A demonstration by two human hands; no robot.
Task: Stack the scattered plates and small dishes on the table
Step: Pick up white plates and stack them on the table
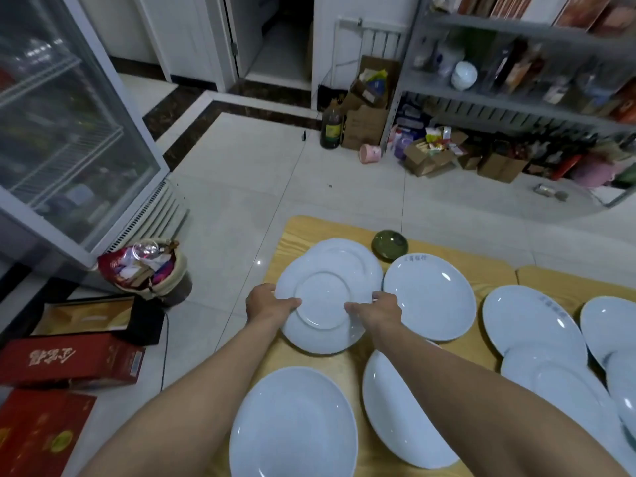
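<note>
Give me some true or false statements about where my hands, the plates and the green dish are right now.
1. The left hand and right hand both hold one white plate. True.
2. The green dish sits on a plate. False: it stands on the bare wooden table, near the far edge.
3. The held plate overlaps a second plate beyond it. True.
4. The right hand is empty. False: it grips the plate's rim.

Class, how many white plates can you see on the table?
9 at least. One plate gripped by the left hand and right hand; one under it; one to its right; two nearest; four overlapping far right. The frame edge may hide more.
</note>
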